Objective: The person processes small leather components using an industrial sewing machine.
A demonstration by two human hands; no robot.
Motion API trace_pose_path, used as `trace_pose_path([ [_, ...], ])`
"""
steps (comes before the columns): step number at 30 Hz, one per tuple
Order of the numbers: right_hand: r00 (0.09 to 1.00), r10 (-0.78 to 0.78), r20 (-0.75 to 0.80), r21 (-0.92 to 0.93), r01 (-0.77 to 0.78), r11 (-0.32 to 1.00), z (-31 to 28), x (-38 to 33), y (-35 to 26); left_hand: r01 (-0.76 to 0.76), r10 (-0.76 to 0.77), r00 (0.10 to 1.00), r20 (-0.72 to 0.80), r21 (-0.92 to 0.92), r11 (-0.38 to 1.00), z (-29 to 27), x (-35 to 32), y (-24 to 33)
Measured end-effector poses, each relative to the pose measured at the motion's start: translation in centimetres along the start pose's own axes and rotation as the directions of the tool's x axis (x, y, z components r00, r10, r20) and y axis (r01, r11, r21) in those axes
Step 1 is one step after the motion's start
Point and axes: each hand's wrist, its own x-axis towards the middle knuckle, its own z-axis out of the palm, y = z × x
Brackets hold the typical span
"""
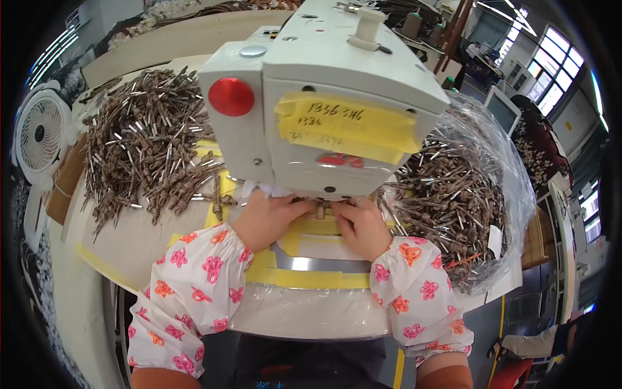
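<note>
A white sewing machine point(350, 71) rises in front of me, and both hands meet under its head. My left hand point(267, 219) points its pinched fingers inward at a short brown cord piece point(321, 211) below the machine head. From the other side my right hand point(365, 228) brings its bent fingers to the same cord, thumb tucked in. The machine head hides the cord's far end and part of the fingertips. Beside my left hand lies a single brown knotted cord point(218, 200), and white material point(256, 188) shows behind that hand.
Brown knotted cords with shiny tips form a large pile point(146, 142) on the left and another pile point(453, 207) in a clear plastic bag point(518, 175) on the right. Yellow tape point(304, 278) edges the metal plate. A white fan point(40, 133) stands far left.
</note>
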Motion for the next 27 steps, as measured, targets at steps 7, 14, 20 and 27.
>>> trace_pose_path([
  [7,0.996,-0.090,0.020,-0.075,0.091,0.993,0.1,0.4,0.2,-0.042,0.042,0.999,-0.027,-0.008,0.999,0.4,0.2,-0.9],
  [14,0.989,-0.147,-0.024,-0.124,0.143,0.982,0.4,0.2,0.3,-0.020,0.019,1.000,0.017,0.030,0.999,-0.3,0.3,-0.5],
  [20,0.996,-0.086,0.031,-0.198,0.091,0.976,0.5,0.1,0.0,-0.094,0.098,0.988,-0.122,0.033,0.995,1.0,0.2,-1.3],
  [27,0.997,-0.056,0.061,-0.192,0.067,0.979,0.6,-0.1,0.4,-0.025,0.025,1.000,-0.013,-0.009,1.000,0.7,0.1,-1.0],
])
